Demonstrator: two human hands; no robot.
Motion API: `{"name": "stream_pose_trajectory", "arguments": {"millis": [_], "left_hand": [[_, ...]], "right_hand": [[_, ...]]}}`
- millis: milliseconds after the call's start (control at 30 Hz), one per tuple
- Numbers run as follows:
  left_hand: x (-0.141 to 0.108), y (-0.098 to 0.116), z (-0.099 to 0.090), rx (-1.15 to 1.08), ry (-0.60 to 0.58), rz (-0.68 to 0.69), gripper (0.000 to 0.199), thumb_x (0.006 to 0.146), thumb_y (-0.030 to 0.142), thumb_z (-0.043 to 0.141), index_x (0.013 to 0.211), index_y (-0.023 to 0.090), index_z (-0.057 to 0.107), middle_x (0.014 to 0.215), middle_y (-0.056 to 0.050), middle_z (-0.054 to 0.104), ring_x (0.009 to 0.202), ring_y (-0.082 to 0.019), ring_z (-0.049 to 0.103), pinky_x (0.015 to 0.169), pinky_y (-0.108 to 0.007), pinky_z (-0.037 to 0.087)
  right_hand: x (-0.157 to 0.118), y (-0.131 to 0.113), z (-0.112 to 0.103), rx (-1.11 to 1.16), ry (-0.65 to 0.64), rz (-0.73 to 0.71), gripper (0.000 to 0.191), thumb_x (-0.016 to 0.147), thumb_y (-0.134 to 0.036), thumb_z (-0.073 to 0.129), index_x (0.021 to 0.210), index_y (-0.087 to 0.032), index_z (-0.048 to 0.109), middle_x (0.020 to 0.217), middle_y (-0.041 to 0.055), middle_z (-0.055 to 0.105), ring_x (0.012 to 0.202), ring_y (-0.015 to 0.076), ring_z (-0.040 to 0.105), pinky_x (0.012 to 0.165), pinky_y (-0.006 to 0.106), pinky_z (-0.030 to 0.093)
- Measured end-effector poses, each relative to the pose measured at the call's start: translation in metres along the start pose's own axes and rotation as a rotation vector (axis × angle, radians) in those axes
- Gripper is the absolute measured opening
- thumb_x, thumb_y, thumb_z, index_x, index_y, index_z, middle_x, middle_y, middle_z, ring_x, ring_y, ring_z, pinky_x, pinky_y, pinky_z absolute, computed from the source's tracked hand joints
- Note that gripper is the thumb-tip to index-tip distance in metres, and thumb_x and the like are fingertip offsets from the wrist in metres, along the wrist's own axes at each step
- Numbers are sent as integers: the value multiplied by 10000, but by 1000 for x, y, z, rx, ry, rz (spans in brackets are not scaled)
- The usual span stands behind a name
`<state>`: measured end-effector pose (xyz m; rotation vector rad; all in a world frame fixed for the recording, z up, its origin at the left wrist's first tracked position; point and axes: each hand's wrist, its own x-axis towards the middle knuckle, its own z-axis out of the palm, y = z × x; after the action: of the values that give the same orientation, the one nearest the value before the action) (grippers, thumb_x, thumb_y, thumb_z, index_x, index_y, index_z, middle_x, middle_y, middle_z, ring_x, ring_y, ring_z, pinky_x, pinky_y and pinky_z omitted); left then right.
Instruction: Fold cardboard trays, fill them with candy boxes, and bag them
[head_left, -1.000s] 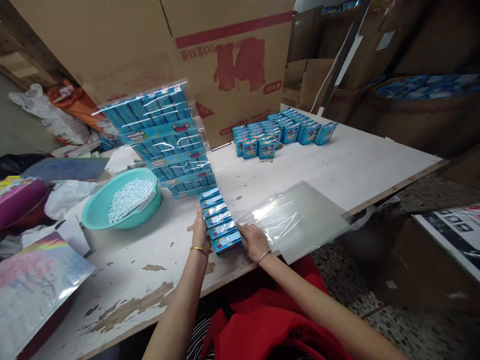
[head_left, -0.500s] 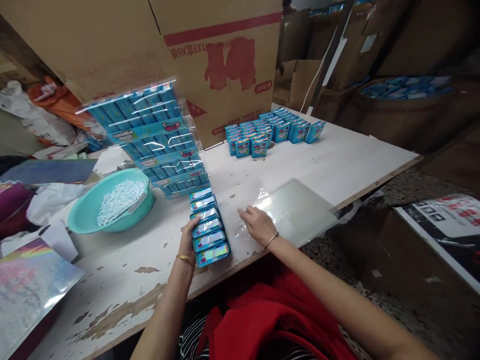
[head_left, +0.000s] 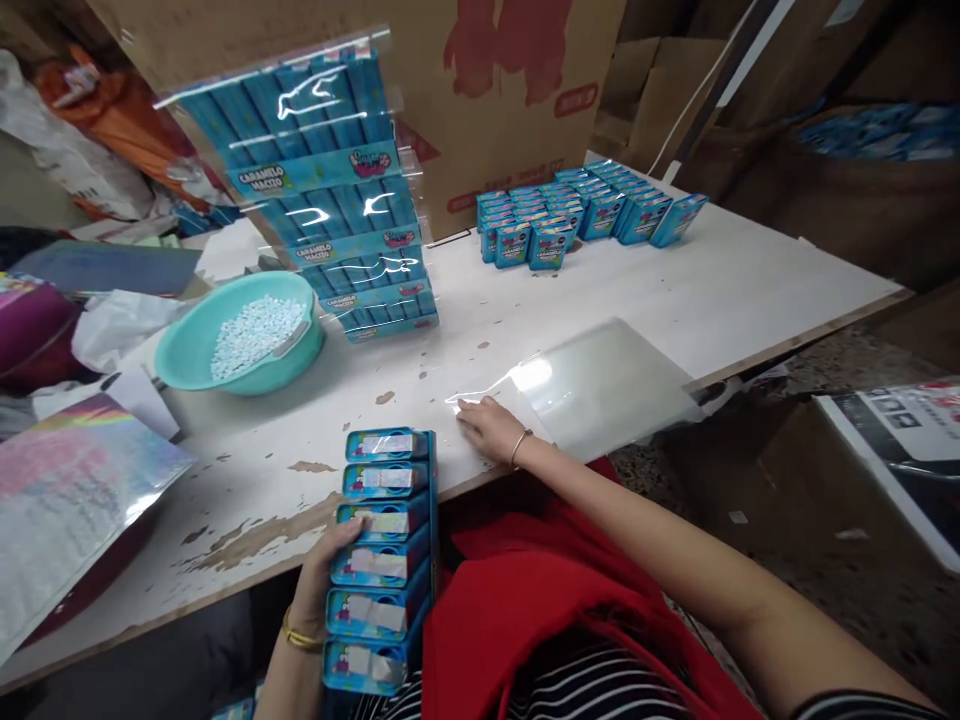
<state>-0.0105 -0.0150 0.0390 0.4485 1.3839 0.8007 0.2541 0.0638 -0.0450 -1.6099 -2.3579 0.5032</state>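
My left hand (head_left: 330, 560) is wrapped round a tray of blue candy packs (head_left: 379, 565), held at the table's front edge, partly over my lap. The tray holds several packs in one row. My right hand (head_left: 491, 430) rests on the near left corner of the clear plastic sheets (head_left: 615, 385), fingers bent over the film; whether it pinches the film is hard to see. Behind my hands stands a stack of wrapped blue trays (head_left: 330, 200) labelled "Caramelo Macizo".
A teal basin (head_left: 187, 350) of small white pieces sits left on the white table (head_left: 465, 360). Rows of blue packs (head_left: 547, 240) stand near a large cardboard box (head_left: 465, 130). A shiny rainbow sheet (head_left: 75, 480) lies at the left edge.
My left hand has brought the tray of packs off the table, nearer my body. My right hand has shifted slightly left on the plastic film. The camera view has tilted down.
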Motion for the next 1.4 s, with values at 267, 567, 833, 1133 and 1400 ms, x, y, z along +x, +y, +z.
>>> {"name": "stream_pose_trajectory", "arguments": {"millis": [267,567,833,1133,1400], "left_hand": [[16,5,54,49,-279,-122,318,586,244,755,872,118,692,678,-70,709,613,-227,674,557,-297,536],[18,10,73,106,-363,-71,379,629,261,741,977,130,668,837,-90,726,665,-217,678,618,-293,531],[38,14,88,159,-425,10,412,640,278,735,1012,124,649,924,-111,717,739,-227,678,643,-284,523],[83,27,72,622,-279,412,349,737,484,637,876,172,705,1043,-112,665,986,-264,609,857,-344,475],[140,46,81,1348,-143,1107,502,740,277,613,1230,197,536,1198,-131,534,1106,-288,496,914,-404,376]], "right_hand": [[6,14,-12,217,-9,-30,246,920,-196,422,892,-193,666,1062,53,668,896,155,597,828,276,363],[12,26,-15,751,137,-19,428,919,-452,373,1029,-181,686,1140,58,668,1089,215,586,952,345,404],[16,32,-26,924,226,91,438,874,-483,464,1159,-204,644,1242,38,613,1195,205,532,1054,380,373],[31,42,-20,924,151,188,392,893,-404,457,1153,-180,646,1249,48,608,1196,192,530,1064,366,364],[18,36,-26,237,220,109,360,880,-212,467,1216,-169,591,1276,95,581,1220,231,466,1052,421,298]]}}
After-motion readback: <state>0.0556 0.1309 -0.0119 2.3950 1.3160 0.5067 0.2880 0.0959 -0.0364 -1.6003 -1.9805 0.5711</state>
